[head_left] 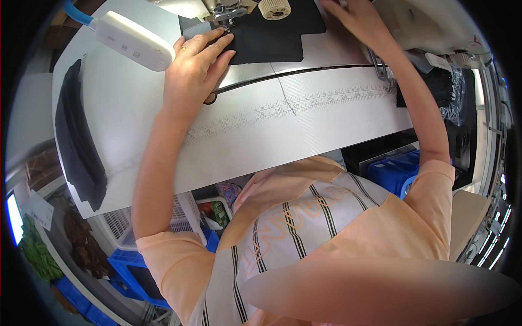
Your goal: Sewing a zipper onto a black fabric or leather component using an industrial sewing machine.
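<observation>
My left hand (198,62) lies with its fingers spread flat on a black fabric piece (266,41), its fingertips close to the presser foot (227,26) of a sewing machine. The fabric lies on the machine bed and has a stepped edge at its right. Beyond that right edge is my right hand (359,22), its visible fingers stretched to the left and apart. The top of the picture cuts off part of this hand. I see nothing held in it. The needle area is partly hidden by the machine head (190,6).
A white lamp (136,41) hangs over the left side. Stacked black fabric strips (79,136) lie on the white table (239,146), which has a printed ruler scale. More black pieces (427,89) with clear plastic sit at right. Baskets and blue crates (394,171) stand below.
</observation>
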Demonstrator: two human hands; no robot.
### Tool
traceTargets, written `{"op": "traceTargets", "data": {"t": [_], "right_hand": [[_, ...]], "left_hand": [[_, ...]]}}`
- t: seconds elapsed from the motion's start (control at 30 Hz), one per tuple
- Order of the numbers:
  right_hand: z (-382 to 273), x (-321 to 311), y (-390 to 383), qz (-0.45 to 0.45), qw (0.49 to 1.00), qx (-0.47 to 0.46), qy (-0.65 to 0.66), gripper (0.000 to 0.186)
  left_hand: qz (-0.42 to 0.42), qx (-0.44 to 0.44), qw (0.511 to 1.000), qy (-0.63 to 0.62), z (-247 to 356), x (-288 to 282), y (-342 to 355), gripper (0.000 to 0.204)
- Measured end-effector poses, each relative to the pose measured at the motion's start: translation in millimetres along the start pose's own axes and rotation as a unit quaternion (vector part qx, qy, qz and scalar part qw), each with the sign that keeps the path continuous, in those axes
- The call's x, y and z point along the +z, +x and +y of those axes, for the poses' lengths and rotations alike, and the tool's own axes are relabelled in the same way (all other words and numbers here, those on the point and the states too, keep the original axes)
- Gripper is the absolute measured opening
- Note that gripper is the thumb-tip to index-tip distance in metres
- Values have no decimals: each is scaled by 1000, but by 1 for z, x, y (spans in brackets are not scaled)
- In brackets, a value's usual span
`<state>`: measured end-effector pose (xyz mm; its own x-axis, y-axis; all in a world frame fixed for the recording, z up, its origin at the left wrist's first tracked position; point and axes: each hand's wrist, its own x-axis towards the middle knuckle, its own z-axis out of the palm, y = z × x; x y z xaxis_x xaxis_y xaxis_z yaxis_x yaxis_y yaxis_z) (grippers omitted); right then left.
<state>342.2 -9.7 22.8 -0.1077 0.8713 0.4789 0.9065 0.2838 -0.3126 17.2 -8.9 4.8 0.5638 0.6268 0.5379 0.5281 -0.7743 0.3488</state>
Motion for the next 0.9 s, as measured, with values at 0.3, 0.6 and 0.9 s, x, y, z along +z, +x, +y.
{"op": "traceTargets", "data": {"t": [0.3,0.6,0.9], "right_hand": [[11,-22,18,-40,989,56,-128,23],[-39,-87,-57,-113,975,51,-185,26],[-92,-92,-116,-184,963,159,-116,31]], "left_hand": [[-23,-14,1000,16,-1,-1,-7,23],[48,26,992,111,-4,-11,-7,27],[37,57,994,84,6,1,-13,36]]}}
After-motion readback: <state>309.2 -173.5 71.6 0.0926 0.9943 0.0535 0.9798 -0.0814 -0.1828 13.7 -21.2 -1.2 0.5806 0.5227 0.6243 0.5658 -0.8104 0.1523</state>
